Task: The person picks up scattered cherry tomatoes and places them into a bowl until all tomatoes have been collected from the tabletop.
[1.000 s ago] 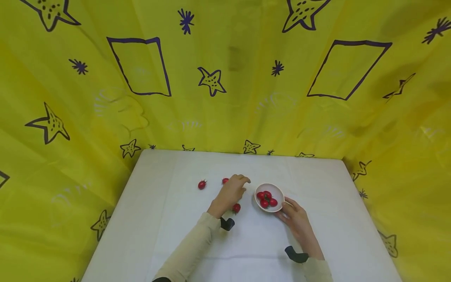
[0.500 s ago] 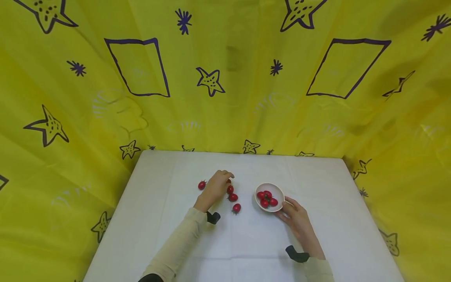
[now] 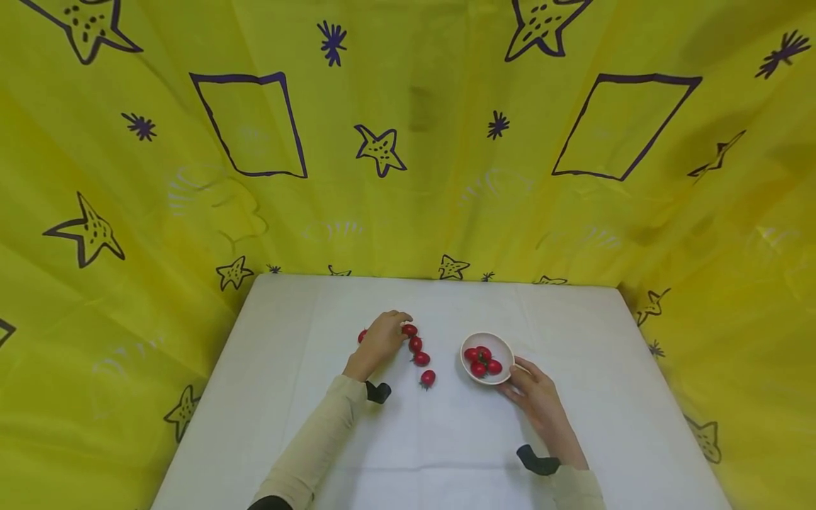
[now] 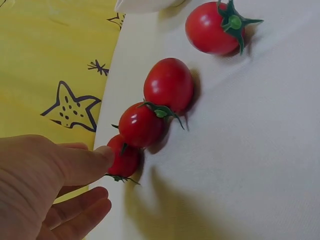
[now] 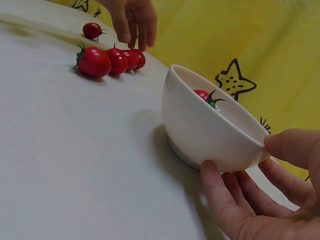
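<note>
Our left hand (image 3: 377, 343) has shifted leftward to the row's far cherry tomato (image 4: 124, 161), closure unclear; right hand (image 3: 537, 397) grips the white bowl (image 5: 205, 132). We should pinch squarely, lightly.

The tabletop (image 3: 446, 439), covered in white woven cloth with faint straight creases, carries a round, smooth, cream-white bowl (image 5: 207, 132) on its right half. Directly on the cloth lie three plump, green-topped red tomatoes (image 3: 416, 344) in a close row, a fourth red tomato (image 3: 428, 378) just beyond the row's near end, and a fifth red tomato (image 5: 92, 30) apart to the left.
</note>
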{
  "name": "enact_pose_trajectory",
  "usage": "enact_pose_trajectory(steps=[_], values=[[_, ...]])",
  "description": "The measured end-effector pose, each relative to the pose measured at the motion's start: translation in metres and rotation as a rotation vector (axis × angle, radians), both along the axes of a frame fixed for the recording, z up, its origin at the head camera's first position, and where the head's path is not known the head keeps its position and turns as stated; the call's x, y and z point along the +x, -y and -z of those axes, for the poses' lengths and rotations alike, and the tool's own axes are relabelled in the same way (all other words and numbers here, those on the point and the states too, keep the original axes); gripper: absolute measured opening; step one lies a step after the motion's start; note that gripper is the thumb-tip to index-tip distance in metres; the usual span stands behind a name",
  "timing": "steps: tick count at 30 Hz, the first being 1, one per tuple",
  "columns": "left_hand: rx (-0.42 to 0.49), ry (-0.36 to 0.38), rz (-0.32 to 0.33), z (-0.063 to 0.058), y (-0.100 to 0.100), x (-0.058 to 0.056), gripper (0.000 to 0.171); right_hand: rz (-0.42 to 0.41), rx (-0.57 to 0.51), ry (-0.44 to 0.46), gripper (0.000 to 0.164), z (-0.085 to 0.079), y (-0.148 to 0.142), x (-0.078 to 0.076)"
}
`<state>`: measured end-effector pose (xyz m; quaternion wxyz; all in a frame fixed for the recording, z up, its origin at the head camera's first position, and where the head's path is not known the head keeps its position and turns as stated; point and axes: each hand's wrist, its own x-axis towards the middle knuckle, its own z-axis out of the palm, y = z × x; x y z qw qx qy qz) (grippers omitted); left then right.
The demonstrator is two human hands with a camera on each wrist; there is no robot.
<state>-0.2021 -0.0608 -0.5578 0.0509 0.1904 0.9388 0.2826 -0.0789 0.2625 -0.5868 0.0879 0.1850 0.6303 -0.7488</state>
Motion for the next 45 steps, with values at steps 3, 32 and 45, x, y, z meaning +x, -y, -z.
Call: enact_pose_trajectory(steps=[3, 32, 45], values=[[0.024, 0.01, 0.002, 0.004, 0.0, -0.001, 0.033, 0.005, -0.005, 0.001, 0.056, -0.001, 0.001, 0.0], [0.256, 0.035, -0.119, 0.032, -0.001, -0.004, 0.027, -0.024, 0.028, 0.022, 0.059, -0.002, 0.002, 0.001], [0.475, 0.105, -0.172, 0.017, -0.006, 0.001, 0.031, -0.017, 0.002, 0.023, 0.058, -0.004, 0.002, 0.001]])
